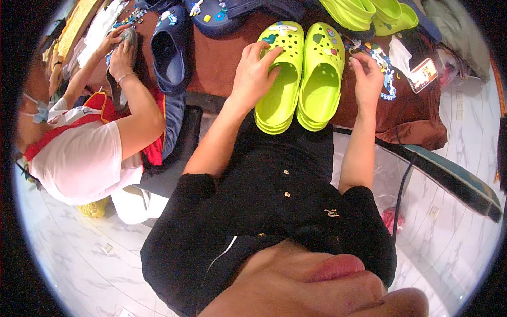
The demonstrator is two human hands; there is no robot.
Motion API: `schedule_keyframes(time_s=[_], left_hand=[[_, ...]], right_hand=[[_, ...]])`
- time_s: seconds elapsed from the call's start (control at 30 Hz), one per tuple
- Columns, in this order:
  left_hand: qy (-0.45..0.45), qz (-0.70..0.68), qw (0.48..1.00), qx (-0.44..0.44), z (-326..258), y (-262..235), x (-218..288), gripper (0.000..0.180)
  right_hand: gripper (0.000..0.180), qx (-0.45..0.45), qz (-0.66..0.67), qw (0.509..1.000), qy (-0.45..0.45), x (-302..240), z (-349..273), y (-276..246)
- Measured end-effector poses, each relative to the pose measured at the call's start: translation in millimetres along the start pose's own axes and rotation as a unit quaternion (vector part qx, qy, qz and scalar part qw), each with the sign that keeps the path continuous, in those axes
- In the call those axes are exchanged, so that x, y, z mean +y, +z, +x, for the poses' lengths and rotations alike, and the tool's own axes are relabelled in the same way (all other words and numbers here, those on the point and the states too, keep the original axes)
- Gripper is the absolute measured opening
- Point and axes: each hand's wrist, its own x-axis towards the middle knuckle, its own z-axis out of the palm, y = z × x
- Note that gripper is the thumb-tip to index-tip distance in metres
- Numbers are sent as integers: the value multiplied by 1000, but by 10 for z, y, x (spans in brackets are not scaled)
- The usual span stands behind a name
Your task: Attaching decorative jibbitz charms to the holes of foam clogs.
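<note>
Two lime green clogs with holes stand side by side at the table's front edge, toes pointing away. Both the left clog and the right clog carry small decorative charms on the toe. My left hand grips the left clog's upper, fingers on top and thumb by the opening. To the right of the pair, my right hand is raised with thumb and fingertips pinched together; anything between them is too small to make out. Beside and behind it lie loose colourful charms.
The brown-covered table also bears navy clogs, more green clogs, a white tissue and a phone-like card. At left, a co-worker in a white shirt handles a dark clog. A cable hangs at right.
</note>
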Motion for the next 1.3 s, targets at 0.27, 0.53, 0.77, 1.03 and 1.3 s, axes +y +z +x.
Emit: schedule_keyframes(time_s=[0.27, 0.53, 0.77, 1.03, 1.3], left_hand=[[-20, 19, 999, 46, 22, 111, -5, 46], [-31, -19, 998, 57, 12, 158, -59, 46], [-53, -34, 997, 48, -9, 144, -81, 49], [-60, -45, 996, 55, -21, 167, -84, 45], [-58, -39, 996, 59, -16, 169, -80, 44]], right_hand=[[14, -57, 62, 996, -32, -615, -59, 369], [15, -131, 32, 988, -81, -816, 45, 596], [17, -217, -38, 968, -123, -857, 247, 764], [18, -273, -128, 934, -193, -838, 434, 919], [17, -333, -138, 912, -195, -685, 505, 1025]])
